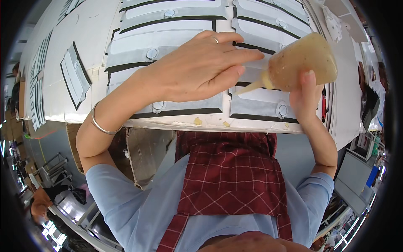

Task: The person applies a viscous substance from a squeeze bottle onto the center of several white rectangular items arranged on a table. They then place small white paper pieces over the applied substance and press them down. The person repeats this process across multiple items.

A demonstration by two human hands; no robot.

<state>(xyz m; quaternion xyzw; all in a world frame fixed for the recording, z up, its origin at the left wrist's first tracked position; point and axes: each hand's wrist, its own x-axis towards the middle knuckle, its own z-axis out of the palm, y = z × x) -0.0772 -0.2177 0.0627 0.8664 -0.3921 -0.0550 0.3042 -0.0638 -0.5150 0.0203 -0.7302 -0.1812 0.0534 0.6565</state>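
My right hand (305,94) grips a translucent squeeze bottle (308,56) of yellowish liquid. The bottle is tilted, its narrow nozzle pointing down and left over a flat white-and-grey panel (256,104) with black edges and a round disc (281,110). I cannot tell whether the tip touches the panel. Stretched over the left column of panels, my left hand (205,69) holds nothing, its fingers apart and pointing toward the bottle. Beneath that hand and forearm lies another such panel (197,104), partly hidden. Similar panels (134,44) lie overlapping in two columns further back.
A single small panel (75,77) lies apart on the white table (94,82) at left, near black-and-white strips (37,88). Yellowish dried bits (197,121) dot the front edge. Red and black pens (324,105) lie right of my right hand. Clear plastic (333,23) sits at back right.
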